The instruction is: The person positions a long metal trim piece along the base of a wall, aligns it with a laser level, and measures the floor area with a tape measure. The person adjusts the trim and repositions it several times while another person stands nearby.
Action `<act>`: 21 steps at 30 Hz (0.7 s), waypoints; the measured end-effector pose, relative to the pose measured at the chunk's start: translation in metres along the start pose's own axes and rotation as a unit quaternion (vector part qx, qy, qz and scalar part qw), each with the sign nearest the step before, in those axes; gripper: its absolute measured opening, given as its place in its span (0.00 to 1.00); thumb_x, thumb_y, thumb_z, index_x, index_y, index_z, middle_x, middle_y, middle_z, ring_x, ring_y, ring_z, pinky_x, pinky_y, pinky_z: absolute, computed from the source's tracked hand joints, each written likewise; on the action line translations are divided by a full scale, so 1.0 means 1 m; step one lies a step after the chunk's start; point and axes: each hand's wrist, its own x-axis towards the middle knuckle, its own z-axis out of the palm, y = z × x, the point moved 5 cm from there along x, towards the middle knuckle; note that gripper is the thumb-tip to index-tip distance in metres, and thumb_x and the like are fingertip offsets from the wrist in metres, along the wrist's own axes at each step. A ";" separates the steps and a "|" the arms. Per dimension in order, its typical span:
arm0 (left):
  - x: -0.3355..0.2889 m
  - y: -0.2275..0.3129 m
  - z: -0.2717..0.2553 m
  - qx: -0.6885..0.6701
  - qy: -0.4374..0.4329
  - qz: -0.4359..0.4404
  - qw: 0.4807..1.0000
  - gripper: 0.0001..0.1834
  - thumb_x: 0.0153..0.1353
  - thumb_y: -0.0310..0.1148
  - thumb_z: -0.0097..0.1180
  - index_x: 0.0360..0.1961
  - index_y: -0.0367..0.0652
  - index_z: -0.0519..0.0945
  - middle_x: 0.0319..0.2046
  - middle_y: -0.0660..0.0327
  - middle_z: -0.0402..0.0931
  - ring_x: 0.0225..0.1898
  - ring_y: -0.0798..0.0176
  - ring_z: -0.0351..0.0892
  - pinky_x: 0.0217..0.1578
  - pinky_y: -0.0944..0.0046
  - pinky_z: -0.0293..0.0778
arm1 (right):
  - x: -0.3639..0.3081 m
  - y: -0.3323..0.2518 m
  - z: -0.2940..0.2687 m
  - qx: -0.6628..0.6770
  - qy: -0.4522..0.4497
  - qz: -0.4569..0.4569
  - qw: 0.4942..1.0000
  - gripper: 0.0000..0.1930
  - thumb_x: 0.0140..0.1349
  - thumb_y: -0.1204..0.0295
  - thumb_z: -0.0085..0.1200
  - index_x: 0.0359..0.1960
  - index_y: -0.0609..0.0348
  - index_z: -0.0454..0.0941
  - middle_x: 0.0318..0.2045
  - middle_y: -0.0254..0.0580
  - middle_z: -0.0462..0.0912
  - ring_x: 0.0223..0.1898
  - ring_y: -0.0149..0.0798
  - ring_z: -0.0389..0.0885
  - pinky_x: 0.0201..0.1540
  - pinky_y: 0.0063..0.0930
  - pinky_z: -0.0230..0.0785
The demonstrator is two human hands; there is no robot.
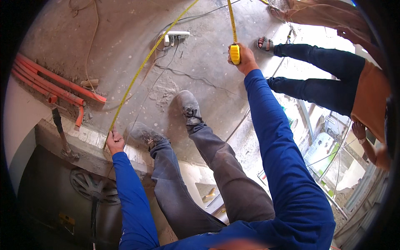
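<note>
My right hand (246, 60), arm stretched forward, is closed around a yellow tape measure (235, 54). From its case a yellow blade (231, 21) runs away past the top of the view. A long yellow tape blade (146, 62) slants down from the top edge to my left hand (115, 142), whose fingers are closed on its lower end at the edge of a pale ledge (96, 139). Whether both stretches are one strip is out of view. My dusty shoes (188, 104) stand on the concrete floor between my hands.
Orange pipes (58, 85) lie at the left, near a black-handled tool (62, 133) on the ledge. A white power strip (178, 33) and loose cables cross the floor. A person in dark trousers (321, 62) stands right; another person's leg (316, 12) is beyond.
</note>
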 end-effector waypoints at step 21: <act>0.008 -0.001 0.008 -0.022 -0.037 -0.050 0.998 0.18 0.75 0.38 0.36 0.56 0.39 0.71 0.58 0.54 0.76 0.15 0.74 0.55 0.14 0.76 0.60 | 0.017 -0.008 -0.004 -0.027 -0.018 -0.058 0.998 0.13 0.64 0.66 0.53 0.42 0.63 0.78 0.30 0.42 0.78 0.28 0.39 0.80 0.27 0.40 0.78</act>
